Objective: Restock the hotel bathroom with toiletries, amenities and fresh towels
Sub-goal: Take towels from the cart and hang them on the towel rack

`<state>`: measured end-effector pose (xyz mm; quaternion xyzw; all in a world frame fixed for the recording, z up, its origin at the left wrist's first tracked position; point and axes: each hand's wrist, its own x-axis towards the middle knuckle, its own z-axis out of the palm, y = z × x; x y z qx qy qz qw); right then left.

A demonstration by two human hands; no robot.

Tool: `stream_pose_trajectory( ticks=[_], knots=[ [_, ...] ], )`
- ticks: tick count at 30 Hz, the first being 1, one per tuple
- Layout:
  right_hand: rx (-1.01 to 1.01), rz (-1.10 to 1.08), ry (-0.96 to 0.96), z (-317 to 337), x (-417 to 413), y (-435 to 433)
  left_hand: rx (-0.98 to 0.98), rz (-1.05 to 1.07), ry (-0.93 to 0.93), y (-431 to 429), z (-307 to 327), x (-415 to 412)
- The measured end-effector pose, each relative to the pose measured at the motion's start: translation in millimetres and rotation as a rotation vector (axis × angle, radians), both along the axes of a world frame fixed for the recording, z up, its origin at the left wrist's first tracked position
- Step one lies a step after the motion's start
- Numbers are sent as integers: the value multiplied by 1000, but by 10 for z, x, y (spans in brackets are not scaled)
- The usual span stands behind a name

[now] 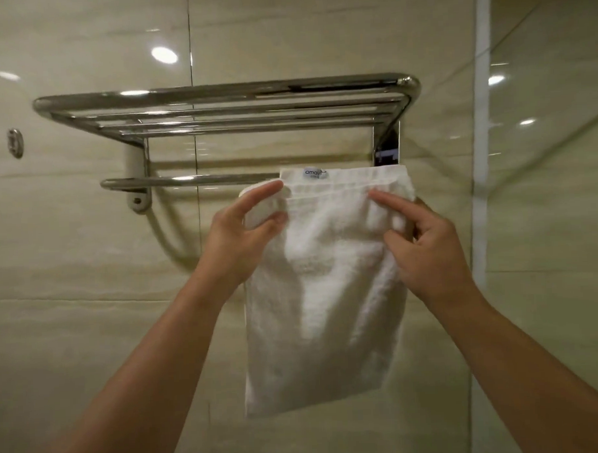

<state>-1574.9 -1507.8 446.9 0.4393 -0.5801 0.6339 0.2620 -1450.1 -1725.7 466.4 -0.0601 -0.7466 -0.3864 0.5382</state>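
Head view. Towel [322, 293]: white, folded, draped over the lower bar [187, 180] of the wall rack [225, 107], at its right end, label up. Left hand [243, 231]: fingers pinching the towel's upper left edge. Right hand [423, 242]: forefinger laid on the cloth, other fingers curled at the right edge; grip cannot be told. Step: hanging and squaring. Next, likely: level the edges, let go. Top shelf bare; glass panel [485, 152] close on the right.

I can read one word only: "amain" in dark letters on a small label [315, 173] sewn at the top edge of the white towel [322, 293]. A smaller line beneath it is too blurred for me to read.
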Motion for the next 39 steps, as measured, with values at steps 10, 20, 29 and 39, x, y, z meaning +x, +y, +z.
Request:
stream_pose_trajectory(
  ticks=[10,20,29,39],
  knots=[
    [-13,-215,118,698,-419,-450,-280,206,-33,-504,849,-455],
    [74,-397,188,1076,-716,-601,-319,306,-322,-772,1445,-679],
    [-67,-534,222,870,-596,-656,-328,276,-681,-818,1679,-793],
    [337,-723,318,796,-532,-691,-368,407,-74,-742,1190,-505]
  ],
)
